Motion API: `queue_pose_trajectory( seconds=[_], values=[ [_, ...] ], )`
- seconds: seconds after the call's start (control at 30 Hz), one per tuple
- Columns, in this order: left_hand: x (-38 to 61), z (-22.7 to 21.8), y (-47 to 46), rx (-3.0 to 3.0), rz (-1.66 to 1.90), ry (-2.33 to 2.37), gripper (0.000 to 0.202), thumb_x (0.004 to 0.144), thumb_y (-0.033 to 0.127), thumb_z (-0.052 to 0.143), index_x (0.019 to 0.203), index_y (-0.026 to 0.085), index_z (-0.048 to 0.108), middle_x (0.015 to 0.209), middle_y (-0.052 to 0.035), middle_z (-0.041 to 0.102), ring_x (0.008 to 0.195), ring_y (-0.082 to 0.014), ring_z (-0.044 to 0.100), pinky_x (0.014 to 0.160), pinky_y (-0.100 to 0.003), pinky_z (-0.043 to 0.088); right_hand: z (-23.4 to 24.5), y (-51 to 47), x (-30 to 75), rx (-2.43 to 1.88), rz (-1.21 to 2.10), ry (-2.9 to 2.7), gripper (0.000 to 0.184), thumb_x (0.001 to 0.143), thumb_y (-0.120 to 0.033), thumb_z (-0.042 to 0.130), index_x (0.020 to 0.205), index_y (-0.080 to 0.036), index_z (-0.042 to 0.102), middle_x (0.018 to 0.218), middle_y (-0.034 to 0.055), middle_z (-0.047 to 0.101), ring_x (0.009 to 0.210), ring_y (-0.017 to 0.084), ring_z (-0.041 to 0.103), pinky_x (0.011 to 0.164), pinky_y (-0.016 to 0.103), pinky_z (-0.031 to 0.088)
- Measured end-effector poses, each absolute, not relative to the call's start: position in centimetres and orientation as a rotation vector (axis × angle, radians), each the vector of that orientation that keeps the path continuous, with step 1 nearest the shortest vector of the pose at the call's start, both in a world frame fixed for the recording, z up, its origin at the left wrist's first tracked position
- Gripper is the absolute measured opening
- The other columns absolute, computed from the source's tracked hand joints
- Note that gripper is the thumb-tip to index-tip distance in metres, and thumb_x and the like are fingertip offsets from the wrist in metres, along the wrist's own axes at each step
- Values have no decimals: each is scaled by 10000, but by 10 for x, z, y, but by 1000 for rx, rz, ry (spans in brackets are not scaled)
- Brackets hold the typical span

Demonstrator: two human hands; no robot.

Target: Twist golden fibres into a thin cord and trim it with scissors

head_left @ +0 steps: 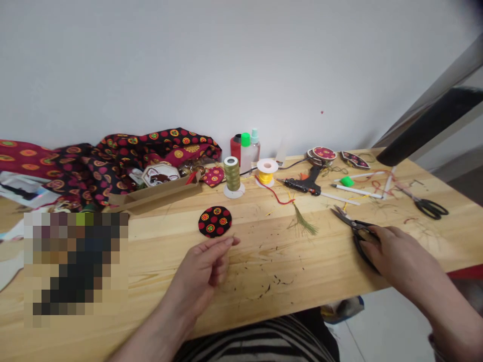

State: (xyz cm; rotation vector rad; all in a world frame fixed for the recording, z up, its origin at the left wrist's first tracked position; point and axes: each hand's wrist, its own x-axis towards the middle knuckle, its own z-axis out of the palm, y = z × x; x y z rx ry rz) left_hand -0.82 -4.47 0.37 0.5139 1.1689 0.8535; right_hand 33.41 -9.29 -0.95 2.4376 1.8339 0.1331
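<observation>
fabric disc (pixel 215 221): black, red-orange dots | scissors (pixel 358 232): black | thread spool (pixel 231 174): seemingly olive

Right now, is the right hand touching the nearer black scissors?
Touching: the head view shows the right hand closed over the handles of the scissors.

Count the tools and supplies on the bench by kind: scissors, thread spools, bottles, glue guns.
Scissors: 2, one pair under the right hand
Thread spools: 2, one olive and one yellow
Bottles: 3, standing together by the wall
Glue gun: 1
Total: 8
</observation>
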Motion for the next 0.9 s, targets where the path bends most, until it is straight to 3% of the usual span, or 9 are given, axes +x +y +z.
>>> queue_pose_trajectory(
  seconds=[0.23,0.33,0.5,0.77,0.9],
  values=[
    [-16,13,-23,317,907,1062,110,664,167,718,724,89,669,431,117,262,362,-13,174,341,-160,102,-16,-95,346,2430,61,1748,321,842,-296,452,1034,-74,582,922,217,643,887,345,616,770,410,475],
    [-15,15,-20,293,912,1044,64,687,144,688,727,100,663,421,119,253,351,-14,174,335,-156,100,-18,-95,350,2375,47,1761,323,823,-251,457,1072,-81,573,1003,198,640,939,319,609,822,388,468],
    [-15,12,-23,320,908,1029,94,697,176,699,738,105,653,429,122,248,354,-14,172,331,-150,114,-18,-95,355,2310,30,1768,329,787,-190,446,1069,-78,571,1021,192,623,954,303,596,850,372,458],
    [-15,8,-28,397,933,1050,156,694,242,725,759,122,649,448,125,233,372,-17,152,344,-153,104,-2,-104,348,2559,109,1869,363,728,-350,503,1029,-153,550,959,172,560,853,332,589,700,419,483],
    [-7,8,-33,447,931,1092,215,679,270,736,822,129,660,449,128,237,382,-20,156,356,-152,117,14,-103,322,2705,-150,2179,348,735,-395,520,1009,-181,540,898,109,570,741,244,576,650,344,463]
  ],
)
